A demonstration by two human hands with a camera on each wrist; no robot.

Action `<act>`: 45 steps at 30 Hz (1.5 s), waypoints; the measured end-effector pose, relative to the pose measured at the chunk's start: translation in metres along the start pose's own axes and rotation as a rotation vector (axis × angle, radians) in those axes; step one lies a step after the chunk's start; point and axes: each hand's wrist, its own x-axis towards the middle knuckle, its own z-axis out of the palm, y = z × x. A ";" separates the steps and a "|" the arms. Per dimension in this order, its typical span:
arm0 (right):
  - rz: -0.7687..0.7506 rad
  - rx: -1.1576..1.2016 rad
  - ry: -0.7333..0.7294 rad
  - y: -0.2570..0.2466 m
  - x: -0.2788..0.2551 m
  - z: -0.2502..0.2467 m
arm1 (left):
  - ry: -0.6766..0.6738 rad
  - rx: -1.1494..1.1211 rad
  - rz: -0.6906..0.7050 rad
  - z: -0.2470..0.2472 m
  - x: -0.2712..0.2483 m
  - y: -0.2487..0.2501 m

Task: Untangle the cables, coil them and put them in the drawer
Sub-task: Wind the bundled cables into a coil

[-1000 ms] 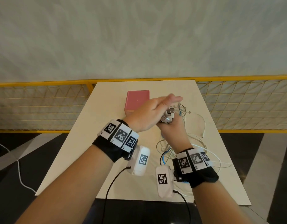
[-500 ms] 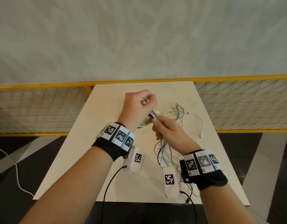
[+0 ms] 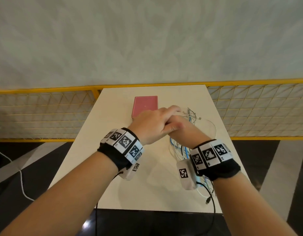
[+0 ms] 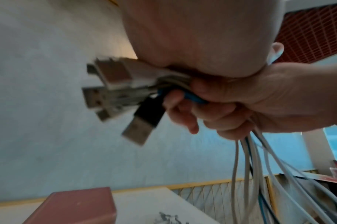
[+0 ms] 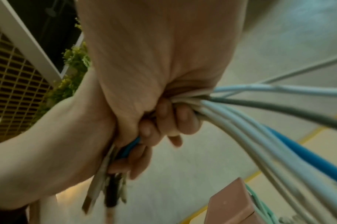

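Observation:
Several white, grey and blue cables (image 3: 177,150) are gathered into one bundle. My right hand (image 3: 181,132) grips it in a fist above the table (image 3: 113,150). The USB plugs (image 4: 110,91) stick out of that fist together, and the cords (image 5: 259,121) fan out the other side and hang to the table. My left hand (image 3: 155,123) lies over the right fist, palm (image 4: 192,37) on the plugs, fingers curled over the far side. The pink drawer box (image 3: 145,106) stands shut just behind the hands.
Loose cable ends (image 3: 193,114) lie right of the hands, and a black plug (image 3: 207,200) sits by the table's front edge. A yellow mesh fence (image 3: 45,113) runs behind the table. A white cord (image 3: 19,176) trails on the dark floor at left.
My left hand let go of the plugs it pinched and came to rest on top of the right fist. The right hand closed round the whole bundle. The pink box is uncovered.

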 end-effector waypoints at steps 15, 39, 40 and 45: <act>-0.109 0.012 0.206 0.027 -0.005 -0.009 | 0.210 -0.438 -0.354 -0.013 -0.013 -0.035; -0.140 0.276 0.080 -0.010 0.003 0.021 | 0.174 -0.873 -0.611 0.005 0.006 0.006; -0.150 0.287 0.087 -0.010 0.004 0.021 | 0.163 -0.921 -0.581 0.004 0.003 0.006; -0.170 0.417 0.019 -0.004 0.008 0.020 | 0.321 -0.878 -0.448 0.007 0.002 0.006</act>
